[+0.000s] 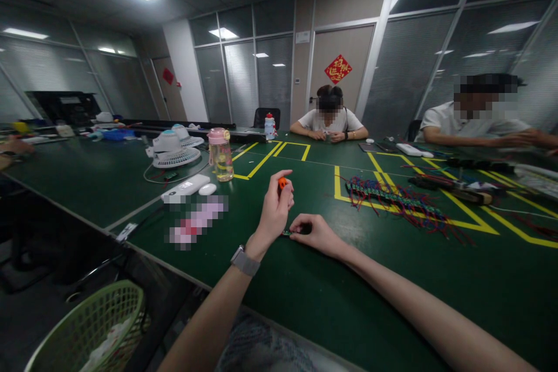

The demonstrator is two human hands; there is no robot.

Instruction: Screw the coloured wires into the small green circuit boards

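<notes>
My left hand (274,209), with a grey watch on its wrist, is raised over the green table (349,279). Its fingers curl round a small orange object (282,183) with a dark spot, while the index finger points out to the right. Most of that object is hidden, so its kind is unclear. Close beside it, my right hand (317,233) rests low at the tabletop. Thumb and fingers pinch a small green circuit board (286,233), partly covered by the left hand.
Wired circuit boards (394,197) lie to the right within yellow tape. Left are a pink-lidded bottle (221,154), a white fan (174,151), a white box (185,187) and a phone-like pink item (198,222). A green basket (87,325) stands below. Two people (330,122) sit opposite.
</notes>
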